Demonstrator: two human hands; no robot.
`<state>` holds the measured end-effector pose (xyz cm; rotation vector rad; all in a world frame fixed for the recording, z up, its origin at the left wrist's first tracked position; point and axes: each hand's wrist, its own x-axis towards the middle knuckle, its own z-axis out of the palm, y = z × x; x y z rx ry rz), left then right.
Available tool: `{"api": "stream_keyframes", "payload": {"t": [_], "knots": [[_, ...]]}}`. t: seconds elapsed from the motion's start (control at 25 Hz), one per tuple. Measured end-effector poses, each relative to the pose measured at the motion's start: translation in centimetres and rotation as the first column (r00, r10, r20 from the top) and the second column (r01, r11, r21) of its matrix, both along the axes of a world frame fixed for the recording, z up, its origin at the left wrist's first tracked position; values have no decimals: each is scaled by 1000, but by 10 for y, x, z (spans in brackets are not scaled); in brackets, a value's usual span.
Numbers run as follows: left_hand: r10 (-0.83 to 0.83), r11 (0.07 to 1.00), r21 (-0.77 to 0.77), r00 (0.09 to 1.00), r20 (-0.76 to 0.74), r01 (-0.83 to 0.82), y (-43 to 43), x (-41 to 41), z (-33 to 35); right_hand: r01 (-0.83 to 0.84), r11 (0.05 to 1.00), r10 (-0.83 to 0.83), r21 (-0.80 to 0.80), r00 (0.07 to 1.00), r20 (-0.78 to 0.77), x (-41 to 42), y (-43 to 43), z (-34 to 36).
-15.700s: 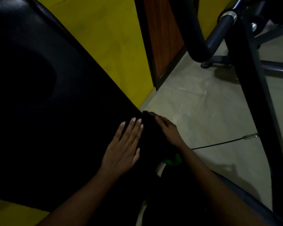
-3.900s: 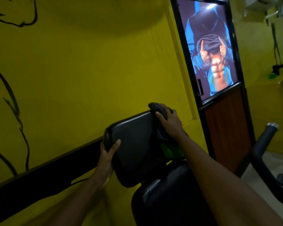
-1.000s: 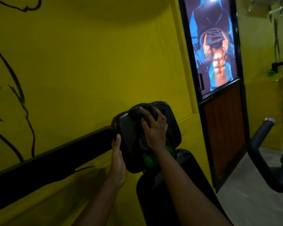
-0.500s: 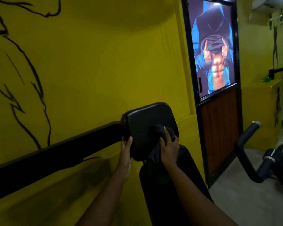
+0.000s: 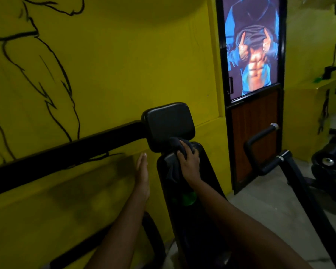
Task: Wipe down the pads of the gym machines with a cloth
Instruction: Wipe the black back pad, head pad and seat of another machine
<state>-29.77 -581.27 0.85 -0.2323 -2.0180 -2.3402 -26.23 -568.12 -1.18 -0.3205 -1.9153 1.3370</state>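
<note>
A black head pad (image 5: 169, 123) stands at the top of a long black back pad (image 5: 194, 191), close to the yellow wall. My right hand (image 5: 189, 162) grips a dark cloth (image 5: 173, 164) bunched at the joint between the two pads, with part of the cloth hanging down the back pad. My left hand (image 5: 142, 175) hovers flat with straight fingers to the left of the back pad, touching nothing. A green patch (image 5: 189, 199) shows under my right forearm.
A yellow wall (image 5: 105, 74) with black line drawings and a black band (image 5: 66, 154) runs along the left. A door (image 5: 254, 94) with a poster stands behind the pads. Black machine handles (image 5: 260, 148) and frame (image 5: 303, 191) stand on the grey floor to the right.
My left hand has let go of the head pad's edge and dropped away, fingers straight. My right hand has slid the cloth down from the head pad's face to its lower edge.
</note>
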Motion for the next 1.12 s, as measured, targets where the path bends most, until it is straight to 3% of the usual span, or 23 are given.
{"api": "stream_keyframes", "payload": {"t": [0.16,0.4,0.68,0.8,0.96,1.12], "knots": [[52,999,1,999,14,-52,4,92,-31,-80,995,81,-57,996,25,91,6,-26],[7,997,71,967,255,-26,32,227,-93,-103,986,124,-129,978,169,218,33,-90],[-25,995,-67,860,509,68,62,259,-201,-13,992,64,-125,908,414,272,89,-178],[-4,992,-95,786,619,80,74,252,-259,0,999,24,-43,838,544,268,110,-221],[86,988,-148,681,727,33,89,239,-334,-224,965,69,137,720,691,250,128,-285],[244,963,-261,609,755,-63,103,225,-390,-588,745,16,315,488,873,232,118,-349]]}}
